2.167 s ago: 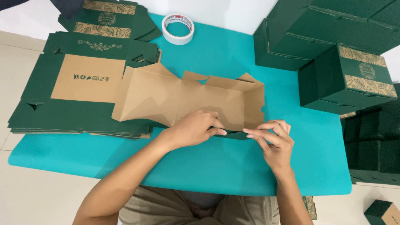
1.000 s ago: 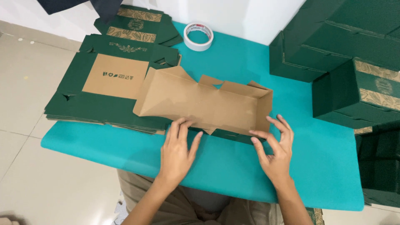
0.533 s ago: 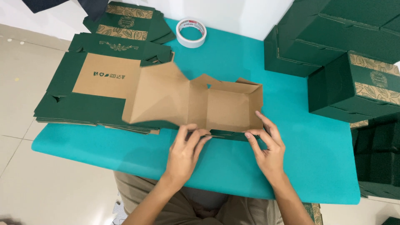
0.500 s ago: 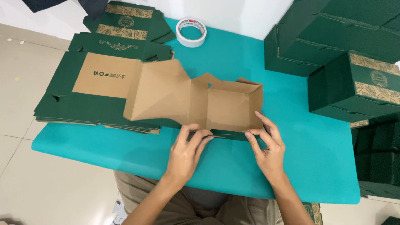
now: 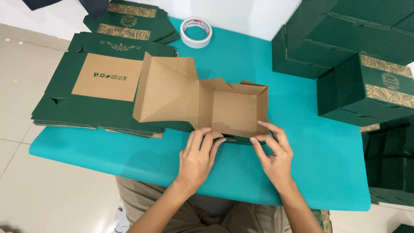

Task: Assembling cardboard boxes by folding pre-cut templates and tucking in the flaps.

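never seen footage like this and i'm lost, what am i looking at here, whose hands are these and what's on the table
No machine here: a person wears a camera on the head, so the single picture looks down at their own two bare hands. The left hand and right hand both press on the near edge of a half-folded box, brown inside and green outside, with its lid flap lying open to the left. Neither hand grips anything; the fingers lie flat or lightly bent against the cardboard. The box sits on a teal table. To the left lies a stack of flat boxes, not yet folded. To the right stand finished boxes, piled up. At the far edge lies a tape roll.
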